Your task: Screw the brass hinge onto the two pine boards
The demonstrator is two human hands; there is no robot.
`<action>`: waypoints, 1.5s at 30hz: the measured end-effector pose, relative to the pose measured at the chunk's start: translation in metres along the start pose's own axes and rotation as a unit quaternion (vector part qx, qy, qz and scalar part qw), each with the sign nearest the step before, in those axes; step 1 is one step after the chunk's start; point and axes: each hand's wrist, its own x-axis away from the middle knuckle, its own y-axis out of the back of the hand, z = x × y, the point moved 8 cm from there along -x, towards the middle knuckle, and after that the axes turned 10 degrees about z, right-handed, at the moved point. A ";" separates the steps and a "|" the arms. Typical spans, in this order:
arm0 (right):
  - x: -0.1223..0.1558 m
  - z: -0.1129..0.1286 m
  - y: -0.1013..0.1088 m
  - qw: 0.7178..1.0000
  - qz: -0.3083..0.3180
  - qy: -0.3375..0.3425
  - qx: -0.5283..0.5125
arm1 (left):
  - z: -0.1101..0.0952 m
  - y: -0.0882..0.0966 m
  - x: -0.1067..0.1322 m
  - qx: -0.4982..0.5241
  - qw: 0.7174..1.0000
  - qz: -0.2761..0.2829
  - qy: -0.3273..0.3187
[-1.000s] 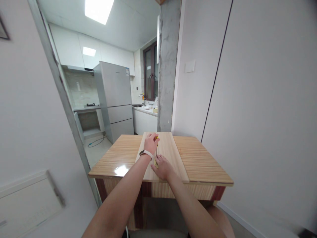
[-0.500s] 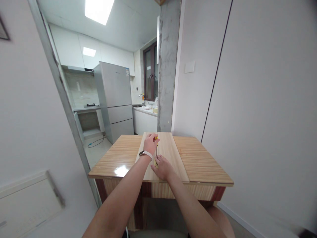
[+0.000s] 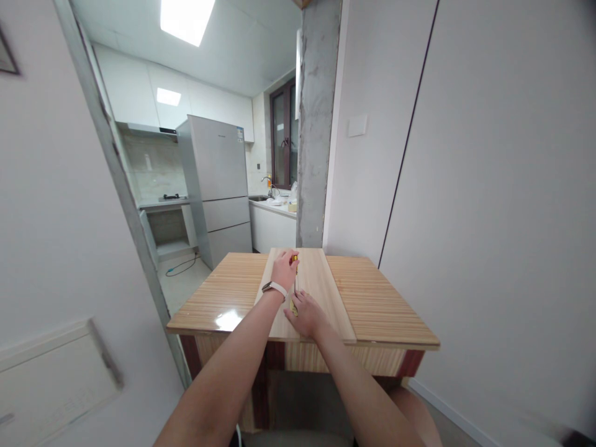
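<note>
A pale wooden plank [image 3: 321,292] lies lengthwise on the striped wooden table [image 3: 386,304]. My left hand [image 3: 284,269], with a white band on the wrist, is closed on a small yellow tool [image 3: 294,257] near the plank's far end. A thin dark strip runs from it along the plank toward my right hand [image 3: 305,312]. That hand presses down on the plank near the front edge, its fingers closed over a yellow piece [image 3: 293,305] that barely shows.
Behind the table rises a grey concrete pillar [image 3: 316,124]. To the left, a doorway opens on a kitchen with a silver fridge [image 3: 216,186] and a counter with a sink [image 3: 272,205]. White walls stand close on both sides.
</note>
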 end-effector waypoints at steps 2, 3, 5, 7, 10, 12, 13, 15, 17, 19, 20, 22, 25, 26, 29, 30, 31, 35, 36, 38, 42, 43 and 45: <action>0.000 0.001 0.000 1.000 0.002 0.001 0.000 | 0.000 -0.002 0.000 0.013 1.000 0.006 0.000; 0.000 0.001 0.001 1.000 0.002 0.002 0.000 | 0.001 -0.002 0.000 0.020 1.000 0.009 0.002; 0.001 0.001 0.001 1.000 0.000 0.002 -0.001 | 0.002 -0.003 0.000 0.028 1.000 0.011 0.007; 0.001 0.001 0.001 1.000 -0.003 0.000 0.000 | 0.002 -0.002 0.000 0.019 1.000 0.005 0.013; 0.001 0.001 0.001 1.000 -0.007 0.001 0.004 | 0.002 0.001 -0.001 -0.003 1.000 -0.006 0.013; 0.001 0.002 0.001 1.000 -0.010 0.004 0.008 | 0.001 0.002 -0.001 -0.009 1.000 -0.007 0.010; 0.001 0.002 0.001 1.000 -0.011 0.005 0.010 | 0.001 0.002 -0.001 -0.011 1.000 -0.006 0.009; 0.001 0.001 0.001 1.000 -0.012 0.005 0.009 | 0.001 0.002 -0.001 -0.012 1.000 -0.005 0.009; 0.001 0.000 0.000 1.000 -0.012 0.004 0.007 | 0.001 0.001 -0.001 -0.011 1.000 -0.001 0.008; 0.001 0.000 0.000 1.000 -0.013 0.004 0.007 | 0.002 -0.001 -0.002 -0.007 1.000 0.006 0.008; 0.001 -0.001 -0.001 1.000 -0.013 0.004 0.008 | 0.002 -0.002 -0.002 -0.004 1.000 0.011 0.008; 0.001 0.000 -0.001 1.000 -0.015 0.006 0.010 | 0.003 -0.004 -0.002 0.005 1.000 0.020 0.011; 0.001 0.000 0.000 1.000 -0.019 0.008 0.011 | 0.004 -0.006 -0.001 0.023 0.999 0.024 0.008; 0.001 0.001 0.001 1.000 -0.020 0.009 0.010 | 0.003 -0.005 0.000 0.030 0.999 0.021 0.005; 0.001 0.001 0.001 1.000 -0.019 0.009 0.005 | 0.002 -0.003 0.001 0.042 0.999 0.007 -0.001; 0.001 0.001 0.001 1.000 -0.017 0.008 0.003 | 0.002 -0.003 0.001 0.041 0.999 0.004 0.001; 0.001 0.001 0.001 1.000 -0.015 0.006 0.002 | 0.002 -0.002 0.001 0.038 0.999 0.002 0.003; 0.000 0.001 0.002 1.000 -0.010 0.002 0.002 | 0.002 -0.001 0.001 0.016 1.000 -0.004 0.009; 0.000 0.001 0.002 1.000 -0.011 0.003 0.003 | 0.001 -0.001 0.001 0.013 1.000 -0.006 0.008; 0.001 0.002 0.002 1.000 -0.015 0.006 0.005 | 0.001 0.000 0.001 0.007 1.000 -0.008 0.007; 0.001 0.001 0.001 1.000 -0.017 0.006 0.007 | 0.000 0.000 0.001 -0.002 1.000 -0.007 0.006; 0.001 0.001 0.001 1.000 -0.016 0.006 0.008 | -0.001 0.000 0.001 -0.002 1.000 -0.006 0.003; 0.000 0.001 0.000 1.000 -0.013 0.008 0.009 | -0.002 0.000 0.001 0.000 1.000 -0.003 -0.005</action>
